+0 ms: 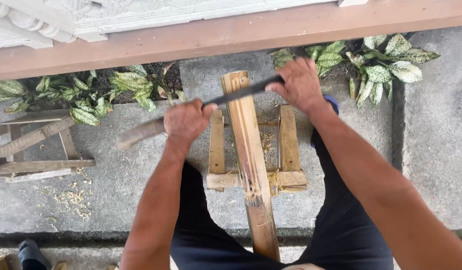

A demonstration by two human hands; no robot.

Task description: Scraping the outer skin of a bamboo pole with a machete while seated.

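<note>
Splitting step, judged: your left hand (185,121) and right hand (299,84) each grip an end of the long dark blade (236,95), laid across the top of the upright tan bamboo pole (251,160) on the small wooden stand (287,150). Next calls for even downward pressure.

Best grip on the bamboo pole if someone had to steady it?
Probably the lower shaft of the bamboo pole, just below the wooden stand, coming in from the side. It is round and bare there, and well clear of the blade that the left hand and right hand hold across its top end.
</note>
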